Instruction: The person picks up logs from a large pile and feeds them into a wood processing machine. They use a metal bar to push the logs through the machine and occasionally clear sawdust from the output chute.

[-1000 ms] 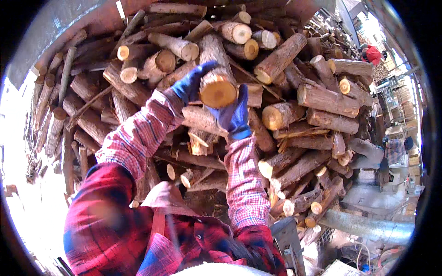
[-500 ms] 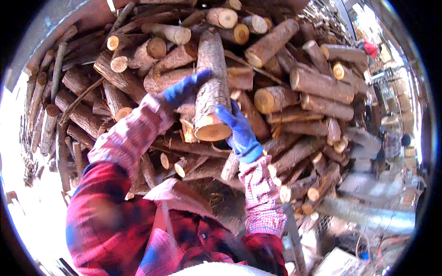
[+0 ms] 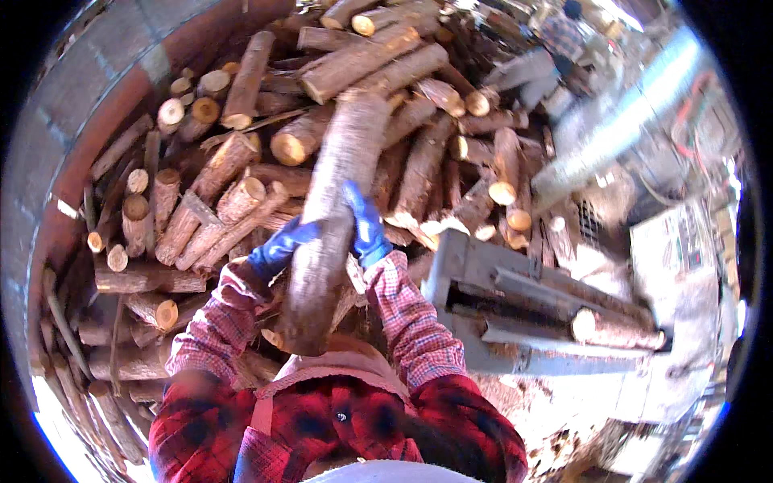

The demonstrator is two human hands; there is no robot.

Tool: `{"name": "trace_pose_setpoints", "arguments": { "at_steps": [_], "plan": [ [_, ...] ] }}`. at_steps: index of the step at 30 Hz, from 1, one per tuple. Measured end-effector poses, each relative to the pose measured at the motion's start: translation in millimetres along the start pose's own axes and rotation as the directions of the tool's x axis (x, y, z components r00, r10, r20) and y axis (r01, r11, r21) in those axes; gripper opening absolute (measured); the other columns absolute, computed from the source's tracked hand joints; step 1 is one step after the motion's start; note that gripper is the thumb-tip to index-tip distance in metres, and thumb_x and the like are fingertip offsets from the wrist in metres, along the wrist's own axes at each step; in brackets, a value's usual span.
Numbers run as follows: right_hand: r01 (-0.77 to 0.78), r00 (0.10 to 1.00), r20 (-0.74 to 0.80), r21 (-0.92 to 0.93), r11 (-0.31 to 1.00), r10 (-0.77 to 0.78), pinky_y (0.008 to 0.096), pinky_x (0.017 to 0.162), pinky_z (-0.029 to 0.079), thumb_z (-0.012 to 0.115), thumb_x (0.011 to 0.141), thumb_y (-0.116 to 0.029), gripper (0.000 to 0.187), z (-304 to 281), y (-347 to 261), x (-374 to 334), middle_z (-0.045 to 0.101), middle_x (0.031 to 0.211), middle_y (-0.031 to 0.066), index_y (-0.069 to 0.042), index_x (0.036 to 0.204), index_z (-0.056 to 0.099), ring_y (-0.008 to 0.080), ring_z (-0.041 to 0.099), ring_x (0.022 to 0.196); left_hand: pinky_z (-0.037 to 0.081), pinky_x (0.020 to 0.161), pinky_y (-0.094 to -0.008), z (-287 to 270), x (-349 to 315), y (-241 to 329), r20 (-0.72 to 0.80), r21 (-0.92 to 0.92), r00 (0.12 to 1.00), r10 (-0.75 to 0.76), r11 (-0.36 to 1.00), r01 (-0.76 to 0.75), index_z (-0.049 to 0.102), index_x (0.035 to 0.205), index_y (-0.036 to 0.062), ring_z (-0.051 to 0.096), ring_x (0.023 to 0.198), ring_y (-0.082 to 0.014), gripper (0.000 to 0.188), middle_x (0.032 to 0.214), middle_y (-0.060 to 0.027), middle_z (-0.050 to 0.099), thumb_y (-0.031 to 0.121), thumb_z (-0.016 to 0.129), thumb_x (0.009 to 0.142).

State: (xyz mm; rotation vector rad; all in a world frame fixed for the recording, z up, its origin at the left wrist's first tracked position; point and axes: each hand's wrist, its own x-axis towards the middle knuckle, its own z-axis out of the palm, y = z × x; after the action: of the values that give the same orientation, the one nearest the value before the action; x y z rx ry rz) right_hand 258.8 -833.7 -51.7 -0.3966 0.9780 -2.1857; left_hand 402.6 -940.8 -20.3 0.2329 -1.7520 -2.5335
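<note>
Between my two blue-gloved hands is a long, thick log [image 3: 334, 193] with brown bark, lifted in front of the woodpile and tilted, its near end close to my chest. My left hand [image 3: 283, 241] presses on the log's left side, thumb toward the bark. On the opposite side, slightly farther up, my right hand [image 3: 366, 225] grips it with fingers along the bark. The undersides of both hands are hidden by the log.
A heap of cut logs [image 3: 229, 165] surrounds the held one. To the right stands a grey metal trough machine [image 3: 459, 266] with a short log [image 3: 616, 330] lying in it. Beyond are a large pale pipe [image 3: 628, 109] and a person [image 3: 561, 34]. A curved metal wall [image 3: 72, 121] borders the left.
My body and view have turned right, bringing the metal trough into sight. The log has come nearer my chest, and my left hand has shifted lower along it.
</note>
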Motion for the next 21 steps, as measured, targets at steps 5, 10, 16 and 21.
{"name": "trace_pose_setpoints", "arguments": {
  "at_steps": [5, 10, 16, 21],
  "plan": [
    [0.344, 0.859, -0.393, -0.03, 0.938, -0.327, 0.0369, 0.1, 0.04, 0.063, 0.085, -0.026, 0.049, -126.1, -79.0, -81.6, 0.055, 0.122, 0.0132, -0.002, 0.125, 0.051, 0.0239, 0.052, 0.113, 0.035, 0.104, -0.0362, 99.7, -8.7, -16.3, 0.253, 0.452, 0.948, -0.191, 0.89, 0.058, 0.027, 0.143, 0.0003, 0.043, 0.125, -0.0232, 0.091, 0.141, -0.0122, 0.04, 0.038, 0.076, 0.077],
    [0.66, 0.524, -0.483, -0.29, 0.693, -0.702, 0.037, 0.093, 0.043, 0.066, 0.084, -0.031, 0.057, -149.2, -205.2, -153.2, 0.055, 0.119, 0.0101, -0.004, 0.13, 0.044, 0.0233, 0.054, 0.105, 0.042, 0.097, -0.0406, 198.2, 36.6, -71.0, 0.366, 0.683, 0.896, 0.25, 0.582, -0.442, 0.032, 0.139, 0.0003, 0.051, 0.114, -0.0327, 0.096, 0.125, -0.0202, 0.049, 0.022, 0.083, 0.06],
    [0.679, 0.145, -0.57, -0.537, 0.5, -0.809, 0.0308, 0.099, 0.039, 0.059, 0.093, -0.022, 0.049, -223.6, -284.6, -242.4, 0.055, 0.122, 0.0088, 0.001, 0.132, 0.041, 0.0185, 0.052, 0.111, 0.043, 0.095, -0.0444, 303.5, 133.4, -70.0, 0.695, 0.669, 0.707, 0.129, 0.242, -0.702, 0.032, 0.142, 0.0072, 0.051, 0.115, -0.0379, 0.101, 0.124, -0.0213, 0.051, 0.034, 0.082, 0.06],
    [0.487, -0.032, -0.627, -0.69, 0.536, -0.778, 0.0343, 0.099, 0.039, 0.06, 0.093, -0.019, 0.052, -245.9, -189.8, -268.2, 0.044, 0.132, 0.0136, 0.002, 0.134, 0.038, 0.0207, 0.045, 0.116, 0.044, 0.093, -0.0416, 326.7, 161.0, -88.2, 0.425, 0.828, 0.846, -0.322, -0.239, -0.507, 0.032, 0.142, 0.0125, 0.051, 0.115, -0.0349, 0.093, 0.125, -0.0192, 0.051, 0.045, 0.075, 0.066]
  ]
}}
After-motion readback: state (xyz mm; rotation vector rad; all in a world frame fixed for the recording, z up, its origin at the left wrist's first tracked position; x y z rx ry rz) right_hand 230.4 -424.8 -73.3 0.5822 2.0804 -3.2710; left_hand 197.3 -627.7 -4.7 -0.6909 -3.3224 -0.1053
